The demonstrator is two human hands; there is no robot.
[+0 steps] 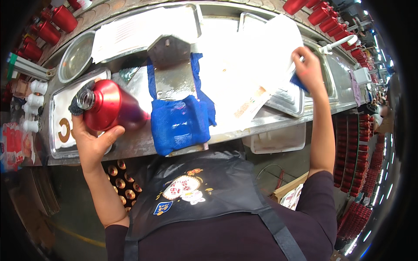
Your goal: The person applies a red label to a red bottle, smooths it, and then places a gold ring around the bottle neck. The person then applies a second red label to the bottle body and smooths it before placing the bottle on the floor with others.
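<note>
My left hand (93,140) grips a shiny red bottle (112,104) with a clear glass neck, tilted so that the mouth points left. Dark grey fabric covers some of its fingertips. Beside the bottle stands a metal rest (173,78) with an upright angled back plate, its front wrapped in a wet blue cloth (181,125). My right hand (307,70) is farther right, its fingers pinched at the edge of a white sheet (281,42). A blue flat piece (297,81) shows under that hand; whether it is held is unclear.
A tray with brown ring-shaped pieces (64,130) lies at left, below a round metal basin (76,57). Printed sheets (122,36) lie at the back. A metal tray (287,102) and a white faucet (339,44) are at right. Red bottles (65,19) line the back shelf.
</note>
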